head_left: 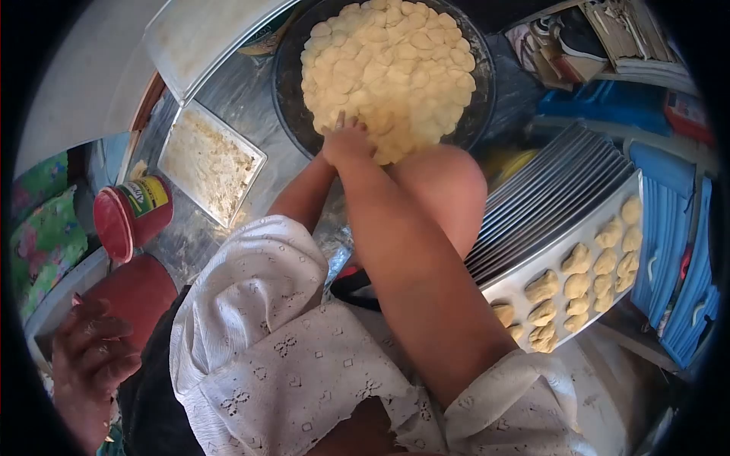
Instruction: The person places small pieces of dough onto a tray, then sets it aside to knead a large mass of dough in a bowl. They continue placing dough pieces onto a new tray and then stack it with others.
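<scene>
A large dark round pan [285, 99] holds a heap of pale flattened dough pieces [388, 64]. My right hand [351, 143] is at the near left edge of the heap, its fingers apart and touching the dough. My left hand [330, 152] meets it there; it is mostly covered by the right, so its fingers cannot be told apart. A blurred bare knee [445, 190] rises just right of my hands, partly in front of the pan.
At right, a stack of metal trays [559, 197] leans beside a tray of shaped dough pieces [576, 286]. A crumb-covered tray [209, 163] and red bucket [137, 213] stand left. Another person's hand [95, 349] is at lower left. Blue plastic drawers [665, 228] stand far right.
</scene>
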Demonstrator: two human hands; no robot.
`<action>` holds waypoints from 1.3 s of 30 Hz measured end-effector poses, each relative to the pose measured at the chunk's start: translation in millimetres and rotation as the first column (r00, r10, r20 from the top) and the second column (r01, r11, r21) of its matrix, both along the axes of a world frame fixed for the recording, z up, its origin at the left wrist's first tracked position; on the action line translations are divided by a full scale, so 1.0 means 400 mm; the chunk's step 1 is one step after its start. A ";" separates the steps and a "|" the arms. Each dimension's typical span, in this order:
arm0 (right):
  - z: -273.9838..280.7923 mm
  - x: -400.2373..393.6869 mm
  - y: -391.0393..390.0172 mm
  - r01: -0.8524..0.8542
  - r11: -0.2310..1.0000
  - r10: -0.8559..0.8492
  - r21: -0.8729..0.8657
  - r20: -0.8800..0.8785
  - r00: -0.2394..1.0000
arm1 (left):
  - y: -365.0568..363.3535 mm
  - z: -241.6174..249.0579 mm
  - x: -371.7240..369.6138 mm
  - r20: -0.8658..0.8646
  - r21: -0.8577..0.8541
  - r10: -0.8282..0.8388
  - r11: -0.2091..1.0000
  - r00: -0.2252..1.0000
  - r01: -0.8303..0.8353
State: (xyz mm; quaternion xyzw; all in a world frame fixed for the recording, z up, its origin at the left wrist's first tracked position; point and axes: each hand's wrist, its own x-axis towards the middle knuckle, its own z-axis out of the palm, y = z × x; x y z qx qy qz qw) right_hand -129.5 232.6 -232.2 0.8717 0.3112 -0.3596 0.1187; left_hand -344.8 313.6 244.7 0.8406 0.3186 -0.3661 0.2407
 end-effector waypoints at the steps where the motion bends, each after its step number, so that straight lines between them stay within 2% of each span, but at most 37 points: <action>1: 0.044 0.013 -0.005 0.121 0.992 -0.115 0.046 -0.124 0.986 | 0.018 -0.005 -0.030 0.025 0.023 -0.250 0.968 0.968 0.250; 2: 0.067 0.019 -0.009 0.245 0.966 -0.220 0.075 -0.248 0.943 | 0.036 -0.010 -0.060 0.061 0.078 -0.481 0.876 0.875 0.476; 3: 0.066 0.022 -0.008 0.242 0.967 -0.217 0.076 -0.247 0.944 | 0.034 -0.031 -0.062 0.097 0.099 -0.503 0.864 0.859 0.494; 5: 0.063 0.025 -0.003 0.159 0.987 -0.144 0.021 -0.311 0.939 | 0.022 -0.170 -0.003 0.243 0.107 -0.314 0.949 0.918 0.296; 7: 0.069 0.010 -0.009 0.133 0.990 -0.117 0.043 -0.272 0.955 | 0.012 -0.387 0.085 0.421 0.081 -0.135 0.990 0.897 0.111; 10: 0.034 0.001 -0.013 0.089 0.992 -0.070 0.083 -0.215 0.974 | 0.001 -0.836 0.240 0.618 0.041 0.014 0.998 0.786 -0.050; 13: 0.052 -0.002 -0.014 -0.004 0.991 0.027 0.131 -0.170 0.985 | -0.019 -1.268 0.356 0.655 0.063 0.076 0.986 0.752 -0.155; 14: 0.039 -0.005 -0.008 0.111 0.985 -0.084 0.135 -0.192 0.978 | -0.027 -1.381 0.379 0.651 0.078 0.090 0.980 0.754 -0.184; 15: 0.034 -0.004 -0.006 0.228 0.964 -0.197 0.134 -0.213 0.957 | -0.037 -1.472 0.395 0.647 0.092 0.103 0.973 0.756 -0.212; 16: 0.049 0.003 -0.012 0.165 0.969 -0.123 0.183 -0.220 0.968 | -0.044 -1.544 0.404 0.649 0.109 0.113 0.965 0.752 -0.239; 17: 0.065 0.012 -0.009 0.160 0.969 -0.117 0.189 -0.222 0.968 | -0.046 -1.593 0.406 0.663 0.079 0.166 0.954 0.730 -0.288; 19: 0.097 0.026 -0.001 0.185 0.981 -0.157 0.052 -0.340 0.927 | -0.045 -1.650 0.396 0.690 -0.040 0.312 0.917 0.653 -0.397; 20: 0.108 0.026 0.000 0.180 0.982 -0.149 0.059 -0.343 0.927 | -0.035 -1.632 0.384 0.681 -0.193 0.467 0.857 0.564 -0.477; 21: 0.121 0.021 0.000 0.249 0.964 -0.208 0.095 -0.318 0.925 | -0.026 -1.612 0.372 0.653 -0.338 0.607 0.768 0.452 -0.544; 22: 0.127 0.017 0.003 0.314 0.940 -0.265 0.134 -0.296 0.918 | -0.016 -1.580 0.357 0.513 -0.606 0.832 0.524 0.208 -0.598; 23: 0.129 0.011 0.004 0.303 0.941 -0.249 0.148 -0.302 0.920 | -0.013 -1.546 0.344 0.526 -0.597 0.827 0.526 0.200 -0.606; 24: 0.113 0.004 0.003 0.335 0.916 -0.267 0.222 -0.287 0.920 | -0.026 -1.466 0.340 0.239 -0.856 0.971 0.197 -0.029 -0.478; 25: 0.107 -0.002 0.001 0.364 0.884 -0.287 0.295 -0.273 0.918 | -0.043 -1.389 0.336 -0.121 -0.955 0.975 -0.165 -0.186 -0.247; 26: 0.116 -0.009 -0.003 0.253 0.877 -0.162 0.408 -0.246 0.956 | -0.056 -1.321 0.328 -0.182 -0.965 0.965 -0.212 -0.189 -0.153; 27: 0.134 -0.013 -0.008 0.241 0.875 -0.145 0.419 -0.248 0.958 | -0.066 -1.278 0.326 -0.170 -0.968 0.964 -0.202 -0.203 -0.150; 28: 0.156 -0.016 -0.014 0.496 0.784 -0.272 0.373 -0.512 0.815 | -0.075 -1.237 0.326 -0.276 -0.953 0.931 -0.297 -0.239 -0.055; 29: 0.177 -0.015 -0.017 0.706 0.662 -0.349 0.250 -0.731 0.586 | -0.084 -1.196 0.324 -0.381 -0.923 0.887 -0.382 -0.262 0.047; 30: 0.189 -0.007 -0.014 0.662 0.689 -0.296 0.296 -0.718 0.630 | -0.096 -1.106 0.325 -0.369 -0.927 0.895 -0.374 -0.252 0.026; 31: 0.168 0.007 -0.019 0.651 0.693 -0.277 0.309 -0.720 0.636 | -0.095 -1.086 0.322 -0.356 -0.932 0.897 -0.360 -0.262 0.035; 33: 0.084 0.027 -0.039 0.628 0.631 -0.087 0.456 -0.763 0.641 | -0.102 -1.057 0.313 -0.369 -0.929 0.908 -0.369 -0.198 0.038; 34: 0.115 0.030 -0.030 0.657 0.637 -0.130 0.403 -0.784 0.607 | -0.100 -1.069 0.316 -0.287 -0.957 0.940 -0.288 -0.184 0.022; 35: 0.144 0.027 -0.043 0.653 0.636 -0.122 0.411 -0.782 0.611 | -0.105 -1.082 0.311 -0.281 -0.960 0.942 -0.280 -0.185 0.028; 37: 0.304 0.023 -0.089 0.752 0.542 -0.154 0.375 -0.835 0.528 | -0.131 -1.028 0.320 -0.112 -0.993 0.970 -0.116 -0.214 -0.002; 38: 0.306 0.032 -0.095 0.705 0.566 -0.126 0.428 -0.800 0.586 | -0.150 -0.975 0.329 -0.116 -0.993 0.972 -0.117 -0.202 0.008; 39: 0.338 0.046 -0.113 0.709 0.555 -0.138 0.435 -0.793 0.593 | -0.169 -0.901 0.337 -0.050 -0.998 0.975 -0.058 -0.219 -0.029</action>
